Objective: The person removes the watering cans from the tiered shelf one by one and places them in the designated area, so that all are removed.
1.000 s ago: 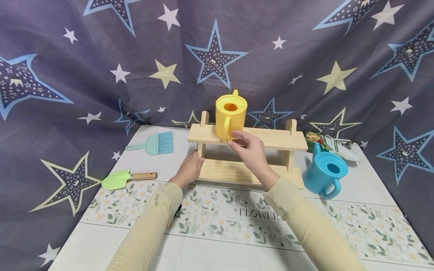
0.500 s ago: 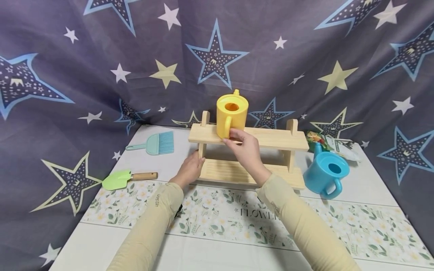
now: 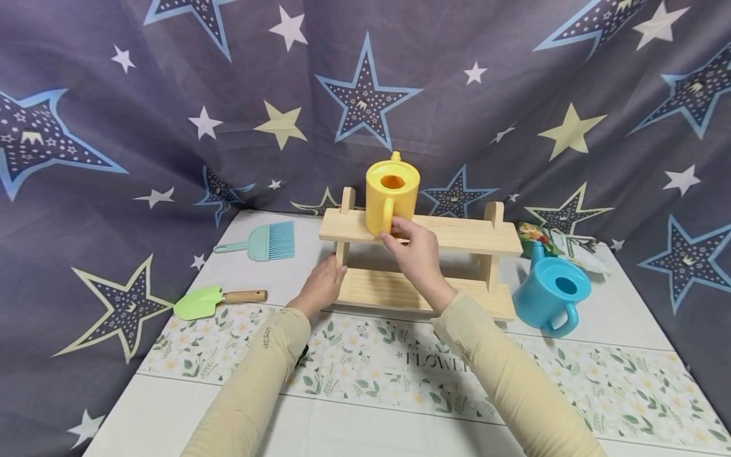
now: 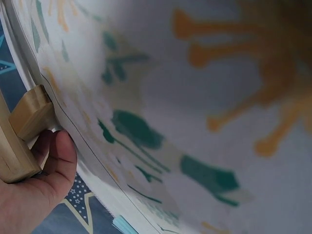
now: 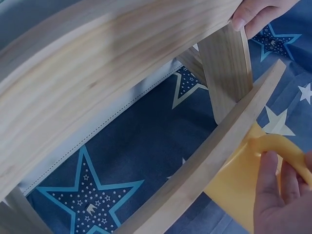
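Yellow can (image 3: 407,203) stands upright on the stand (image 3: 457,233), toward the top board's left end. Leftward lie trowel (image 3: 197,303) and brush (image 3: 259,244); the left hand (image 3: 318,284) curls its fingers round the stand's left side; the right hand (image 3: 418,252) pinches the yellow can's handle; blue can (image 3: 545,295) sits rightmost. The step seems to be positioning; next calls for a steady release once the base, partly hidden, sits flat.

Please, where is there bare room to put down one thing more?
Bare: the upper board between the yellow watering can and the right peg; the tabletop between the hand brush and the wooden shelf, beyond the left hand. Crowded: beside the shelf's right end, with the blue watering can and packets.
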Action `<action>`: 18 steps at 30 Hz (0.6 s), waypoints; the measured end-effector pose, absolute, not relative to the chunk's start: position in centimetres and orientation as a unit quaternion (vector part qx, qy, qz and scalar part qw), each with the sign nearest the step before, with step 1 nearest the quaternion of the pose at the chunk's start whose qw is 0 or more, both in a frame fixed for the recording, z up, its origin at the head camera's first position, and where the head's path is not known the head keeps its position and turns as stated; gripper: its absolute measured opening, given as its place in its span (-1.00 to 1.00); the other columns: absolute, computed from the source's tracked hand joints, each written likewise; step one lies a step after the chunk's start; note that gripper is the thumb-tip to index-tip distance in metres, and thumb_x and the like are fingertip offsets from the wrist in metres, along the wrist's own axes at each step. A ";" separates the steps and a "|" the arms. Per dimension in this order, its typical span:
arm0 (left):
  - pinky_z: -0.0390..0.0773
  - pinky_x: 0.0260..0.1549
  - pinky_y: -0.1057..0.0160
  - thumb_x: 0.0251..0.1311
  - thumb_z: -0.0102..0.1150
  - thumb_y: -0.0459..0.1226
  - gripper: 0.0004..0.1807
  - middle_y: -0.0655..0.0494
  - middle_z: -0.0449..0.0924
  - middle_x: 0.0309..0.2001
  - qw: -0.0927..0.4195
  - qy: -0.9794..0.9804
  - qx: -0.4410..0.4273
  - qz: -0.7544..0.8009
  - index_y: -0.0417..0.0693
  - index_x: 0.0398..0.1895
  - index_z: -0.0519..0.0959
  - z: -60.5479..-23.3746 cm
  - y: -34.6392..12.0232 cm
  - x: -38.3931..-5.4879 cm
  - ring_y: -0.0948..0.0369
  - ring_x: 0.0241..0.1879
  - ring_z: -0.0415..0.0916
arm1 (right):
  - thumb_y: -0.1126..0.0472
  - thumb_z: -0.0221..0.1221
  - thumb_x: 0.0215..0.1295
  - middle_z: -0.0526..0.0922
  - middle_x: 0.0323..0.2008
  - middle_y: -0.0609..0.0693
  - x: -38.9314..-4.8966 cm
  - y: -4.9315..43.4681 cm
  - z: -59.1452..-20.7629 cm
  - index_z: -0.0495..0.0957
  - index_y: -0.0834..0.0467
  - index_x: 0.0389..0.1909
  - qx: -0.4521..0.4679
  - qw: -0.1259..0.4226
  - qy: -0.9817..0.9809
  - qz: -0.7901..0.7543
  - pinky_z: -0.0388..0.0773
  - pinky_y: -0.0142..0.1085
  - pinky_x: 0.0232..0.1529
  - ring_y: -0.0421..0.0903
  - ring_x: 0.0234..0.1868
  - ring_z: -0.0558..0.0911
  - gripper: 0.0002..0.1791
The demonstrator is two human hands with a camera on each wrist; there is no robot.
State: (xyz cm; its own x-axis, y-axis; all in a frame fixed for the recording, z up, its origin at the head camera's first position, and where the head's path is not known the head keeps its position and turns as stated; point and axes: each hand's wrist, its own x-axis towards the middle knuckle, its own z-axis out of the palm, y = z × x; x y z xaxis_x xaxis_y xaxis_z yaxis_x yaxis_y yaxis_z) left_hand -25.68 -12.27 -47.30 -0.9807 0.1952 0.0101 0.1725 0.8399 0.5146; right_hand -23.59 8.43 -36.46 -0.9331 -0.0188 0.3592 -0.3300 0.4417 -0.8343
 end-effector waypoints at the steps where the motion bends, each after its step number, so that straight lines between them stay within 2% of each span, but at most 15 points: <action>1: 0.45 0.02 0.00 0.55 -0.30 -0.14 -0.58 -0.16 0.43 -0.10 0.023 0.959 0.095 0.265 -0.31 0.19 0.26 -47.3 -12.2 -25.7 -0.04 -0.05 0.46 | 0.23 0.30 0.27 0.73 -0.19 0.07 -23.5 8.5 -36.4 0.66 0.22 -0.02 0.105 0.152 -0.837 0.515 0.65 -0.20 -0.16 -0.04 -0.15 0.69 -0.71; 9: 0.45 0.03 0.00 0.56 -0.32 -0.13 -0.58 -0.16 0.43 -0.10 0.027 0.960 0.091 0.262 -0.30 0.21 0.25 -47.6 -12.2 -25.8 -0.03 -0.04 0.45 | 0.24 0.28 0.30 0.73 -0.21 0.08 -23.4 9.2 -36.6 0.66 0.24 -0.07 0.114 0.173 -0.847 0.490 0.65 -0.24 -0.15 -0.06 -0.22 0.72 -0.77; 18: 0.44 0.06 -0.01 0.56 -0.32 -0.11 -0.56 -0.14 0.42 -0.07 0.030 0.959 0.089 0.268 -0.27 0.24 0.23 -47.8 -12.3 -25.9 -0.02 -0.01 0.44 | 0.28 0.26 0.32 0.72 -0.11 0.12 -22.8 10.3 -37.1 0.64 0.25 0.03 0.126 0.185 -0.835 0.503 0.64 -0.23 -0.10 -0.02 -0.12 0.71 -0.71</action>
